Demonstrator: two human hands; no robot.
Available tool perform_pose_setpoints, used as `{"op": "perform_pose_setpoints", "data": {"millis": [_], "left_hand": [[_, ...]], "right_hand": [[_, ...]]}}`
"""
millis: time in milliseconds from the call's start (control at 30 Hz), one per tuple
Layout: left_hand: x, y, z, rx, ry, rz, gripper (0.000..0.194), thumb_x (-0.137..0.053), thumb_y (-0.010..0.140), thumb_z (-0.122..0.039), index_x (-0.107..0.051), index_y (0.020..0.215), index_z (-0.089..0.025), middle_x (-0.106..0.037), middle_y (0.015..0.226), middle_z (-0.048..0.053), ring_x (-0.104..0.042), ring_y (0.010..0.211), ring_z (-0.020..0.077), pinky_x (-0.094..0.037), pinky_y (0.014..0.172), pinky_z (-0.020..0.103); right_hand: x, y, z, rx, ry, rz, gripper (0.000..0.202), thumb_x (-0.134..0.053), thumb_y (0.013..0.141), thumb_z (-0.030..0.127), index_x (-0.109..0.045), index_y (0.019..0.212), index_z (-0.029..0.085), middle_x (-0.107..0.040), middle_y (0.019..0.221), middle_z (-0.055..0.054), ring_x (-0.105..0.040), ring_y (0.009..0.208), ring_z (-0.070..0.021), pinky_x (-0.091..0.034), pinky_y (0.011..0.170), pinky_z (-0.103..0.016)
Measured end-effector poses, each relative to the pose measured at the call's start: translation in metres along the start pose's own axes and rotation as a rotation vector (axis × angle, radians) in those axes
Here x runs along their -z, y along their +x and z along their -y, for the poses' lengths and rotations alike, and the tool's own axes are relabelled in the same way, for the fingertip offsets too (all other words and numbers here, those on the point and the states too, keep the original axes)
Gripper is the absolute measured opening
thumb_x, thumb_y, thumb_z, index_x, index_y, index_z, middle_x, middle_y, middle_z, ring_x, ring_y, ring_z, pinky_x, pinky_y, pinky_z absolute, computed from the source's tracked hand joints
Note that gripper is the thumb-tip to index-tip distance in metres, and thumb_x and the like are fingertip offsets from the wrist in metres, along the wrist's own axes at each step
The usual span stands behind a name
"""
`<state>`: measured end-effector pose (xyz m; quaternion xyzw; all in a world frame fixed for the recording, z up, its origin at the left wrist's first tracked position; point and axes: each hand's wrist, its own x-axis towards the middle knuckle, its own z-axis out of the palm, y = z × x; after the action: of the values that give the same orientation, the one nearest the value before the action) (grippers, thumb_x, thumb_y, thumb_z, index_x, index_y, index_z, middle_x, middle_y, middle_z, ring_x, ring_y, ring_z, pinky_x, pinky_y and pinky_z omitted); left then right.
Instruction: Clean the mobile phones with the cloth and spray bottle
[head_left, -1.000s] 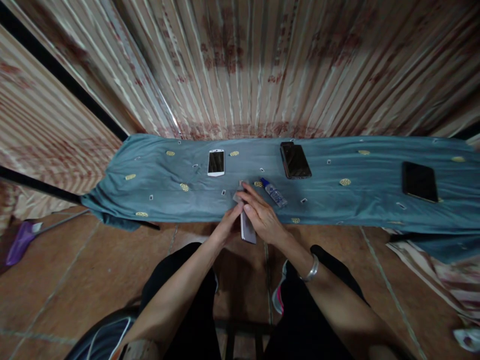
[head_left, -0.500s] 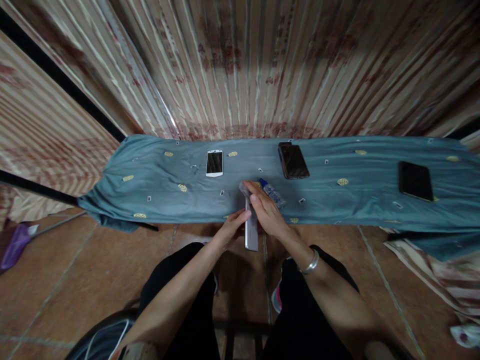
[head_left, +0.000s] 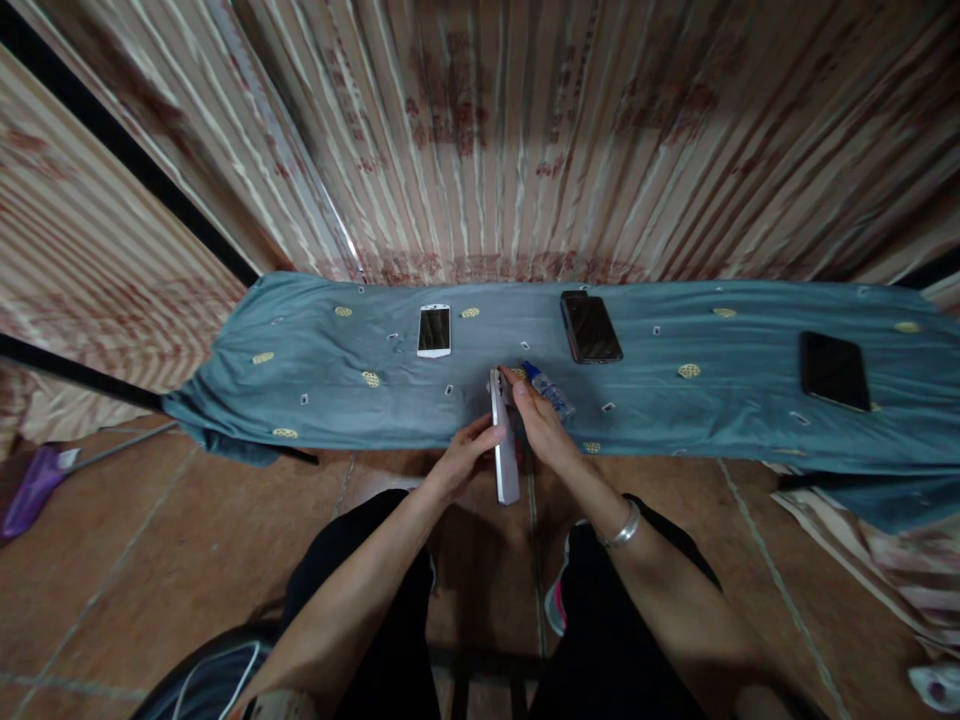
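A white smartphone (head_left: 507,462) is held nearly edge-on over the front edge of the cloth. My left hand (head_left: 466,452) grips it from the left, thumb along its side. At its upper end my right hand (head_left: 538,420) is closed against it, fingers together. Whether the right fingers also hold something small there is hidden. Just beyond the right hand lies a clear bottle with a blue cap (head_left: 551,390), partly covered by that hand.
Teal patterned cloth (head_left: 397,410) covers the long narrow table. On it lie a white phone (head_left: 434,331), dark stacked devices (head_left: 594,330) and a black device (head_left: 834,370). Curtains (head_left: 480,180) hang behind. A purple dustpan-like object (head_left: 34,490) is on the floor.
The phone has turned slightly, showing more of its pale side. My right hand, earlier flat along its upper part with fingers stretched, has curled in at its upper end.
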<state>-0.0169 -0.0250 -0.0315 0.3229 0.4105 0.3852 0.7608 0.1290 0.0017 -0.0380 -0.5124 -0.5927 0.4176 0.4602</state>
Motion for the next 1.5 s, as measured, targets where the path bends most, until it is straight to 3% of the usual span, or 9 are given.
{"op": "perform_pose_setpoints", "data": {"millis": [233,500,800,900,1000,1100,1333,1500], "left_hand": [[0.004,0.006,-0.001,-0.033,0.008,-0.047,0.074,-0.089,0.054,-0.051,-0.069,0.114,-0.013,-0.074,0.085,0.007,-0.069,0.078,0.0221,-0.050,0.082,0.037],[0.010,0.013,-0.005,-0.086,0.023,-0.172,0.065,-0.084,0.061,-0.050,-0.067,0.111,-0.013,-0.073,0.091,0.009,-0.070,0.089,0.0257,-0.052,0.079,0.036],[0.011,0.018,-0.009,-0.081,-0.037,-0.233,0.086,-0.091,0.051,-0.045,-0.058,0.125,-0.018,-0.073,0.086,0.002,-0.069,0.081,0.0217,-0.053,0.077,0.034],[0.013,0.018,-0.013,-0.068,-0.060,-0.210,0.087,-0.089,0.055,-0.045,-0.055,0.132,-0.021,-0.072,0.084,0.000,-0.068,0.077,0.0197,-0.052,0.071,0.031],[0.015,0.017,-0.013,-0.054,-0.070,-0.148,0.080,-0.088,0.056,-0.049,-0.061,0.125,-0.019,-0.072,0.083,0.001,-0.066,0.072,0.0182,-0.052,0.068,0.030],[0.016,0.018,-0.011,-0.036,-0.080,-0.102,0.074,-0.088,0.055,-0.051,-0.065,0.116,-0.017,-0.073,0.087,0.004,-0.068,0.077,0.0209,-0.053,0.071,0.033],[0.017,0.017,-0.008,0.021,-0.089,-0.051,0.077,-0.089,0.052,-0.055,-0.065,0.116,-0.018,-0.074,0.099,0.009,-0.069,0.091,0.0274,-0.053,0.074,0.035],[0.015,0.017,-0.003,-0.001,-0.084,-0.058,0.075,-0.088,0.056,-0.051,-0.064,0.120,-0.021,-0.074,0.102,0.008,-0.068,0.092,0.0250,-0.053,0.077,0.035]], "right_hand": [[-0.004,-0.001,-0.001,0.000,0.021,0.001,0.078,-0.030,0.090,0.080,-0.057,0.140,0.028,-0.055,0.148,-0.005,-0.045,0.142,-0.0246,-0.026,0.124,-0.048],[-0.007,-0.007,0.003,0.013,0.021,0.056,0.073,-0.030,0.092,0.077,-0.065,0.132,0.027,-0.064,0.138,-0.005,-0.054,0.135,-0.0246,-0.035,0.119,-0.045],[-0.007,-0.008,0.000,-0.014,-0.002,0.073,0.065,-0.035,0.094,0.072,-0.069,0.127,0.028,-0.069,0.132,-0.005,-0.058,0.131,-0.0263,-0.039,0.117,-0.048],[-0.007,-0.008,0.001,-0.018,0.012,0.079,0.066,-0.035,0.094,0.070,-0.068,0.129,0.025,-0.068,0.133,-0.007,-0.058,0.131,-0.0268,-0.039,0.116,-0.047],[-0.007,-0.009,0.001,-0.029,0.015,0.084,0.066,-0.036,0.094,0.070,-0.067,0.129,0.024,-0.068,0.133,-0.007,-0.058,0.131,-0.0269,-0.040,0.116,-0.046],[-0.006,-0.009,0.002,-0.038,0.017,0.096,0.066,-0.036,0.094,0.070,-0.068,0.128,0.023,-0.068,0.133,-0.008,-0.058,0.131,-0.0268,-0.039,0.116,-0.046],[-0.004,-0.008,0.003,-0.018,0.019,0.073,0.067,-0.035,0.093,0.071,-0.072,0.122,0.023,-0.071,0.128,-0.008,-0.061,0.127,-0.0280,-0.040,0.115,-0.048],[-0.002,-0.008,0.003,-0.044,0.037,0.074,0.066,-0.036,0.093,0.071,-0.072,0.121,0.023,-0.071,0.128,-0.008,-0.061,0.127,-0.0265,-0.041,0.114,-0.045]]}}
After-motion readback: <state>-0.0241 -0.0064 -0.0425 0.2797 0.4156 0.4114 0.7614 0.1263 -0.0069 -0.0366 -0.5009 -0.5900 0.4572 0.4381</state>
